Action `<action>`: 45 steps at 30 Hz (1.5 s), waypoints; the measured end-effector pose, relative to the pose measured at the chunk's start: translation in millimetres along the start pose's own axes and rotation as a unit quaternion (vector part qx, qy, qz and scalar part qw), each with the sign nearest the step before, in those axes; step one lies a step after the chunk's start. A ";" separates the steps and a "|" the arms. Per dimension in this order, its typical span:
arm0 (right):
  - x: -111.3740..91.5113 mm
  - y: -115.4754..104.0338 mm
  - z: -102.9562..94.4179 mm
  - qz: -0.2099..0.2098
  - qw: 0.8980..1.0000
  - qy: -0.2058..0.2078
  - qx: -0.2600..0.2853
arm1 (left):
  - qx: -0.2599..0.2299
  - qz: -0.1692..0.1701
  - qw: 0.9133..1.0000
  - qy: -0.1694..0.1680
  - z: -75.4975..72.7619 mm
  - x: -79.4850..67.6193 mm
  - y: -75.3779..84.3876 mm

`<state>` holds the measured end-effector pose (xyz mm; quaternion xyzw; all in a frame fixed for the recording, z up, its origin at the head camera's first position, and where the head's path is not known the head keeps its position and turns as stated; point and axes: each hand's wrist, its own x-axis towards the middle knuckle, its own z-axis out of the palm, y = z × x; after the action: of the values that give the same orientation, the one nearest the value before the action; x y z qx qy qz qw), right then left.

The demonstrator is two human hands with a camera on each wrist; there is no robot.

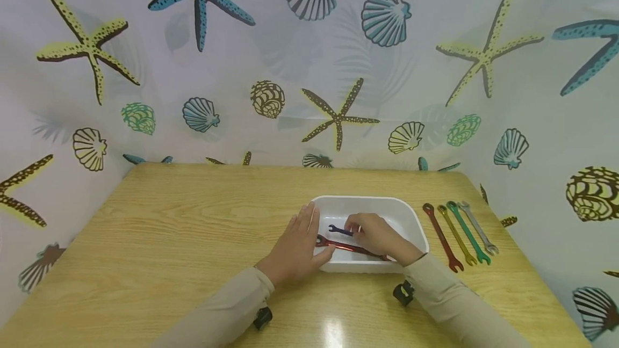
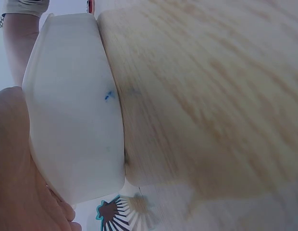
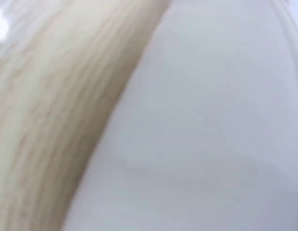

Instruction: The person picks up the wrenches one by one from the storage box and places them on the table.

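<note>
A white plastic tray (image 1: 333,205) stands on the wooden table. In it lies a long red wrench (image 1: 347,246), slanting along the near side. My right hand (image 1: 377,234) reaches into the tray and pinches a small dark blue wrench (image 1: 340,230) near its right end; the open-jaw end points left. My left hand (image 1: 296,248) rests against the tray's left edge, fingers straight and thumb at the near rim. The left wrist view has the tray's outer wall (image 2: 74,110) beside the left palm (image 2: 17,168). Only the blurred tray side (image 3: 202,125) fills the right wrist view.
To the right of the tray, a red wrench (image 1: 442,238), a yellow wrench (image 1: 456,235), a green wrench (image 1: 468,232) and a silver wrench (image 1: 477,228) lie side by side. A curtain (image 1: 232,69) printed with starfish and shells hangs behind the table (image 1: 169,240).
</note>
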<state>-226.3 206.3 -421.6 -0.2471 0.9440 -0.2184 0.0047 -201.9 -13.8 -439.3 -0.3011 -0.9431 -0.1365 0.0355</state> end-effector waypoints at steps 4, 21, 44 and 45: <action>-0.3 -2.2 -12.4 0.008 1.000 0.015 0.003 | -0.002 -0.001 1.000 -0.001 -1.7 0.3 0.4; -49.3 10.3 -82.7 0.104 0.986 0.094 0.084 | -0.015 -0.001 1.000 0.004 -2.0 -1.3 -2.6; -167.5 93.5 -92.2 0.253 0.906 -0.118 0.317 | -0.017 0.003 1.000 -0.001 -1.2 -0.3 0.3; -170.9 96.4 -90.0 0.256 0.902 -0.125 0.324 | -0.016 0.004 1.000 0.000 -1.4 -0.5 0.4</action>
<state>-131.6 398.8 -397.1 -0.0074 0.8438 -0.4703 0.2584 -201.3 -14.2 -437.9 -0.3050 -0.9397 -0.1517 0.0309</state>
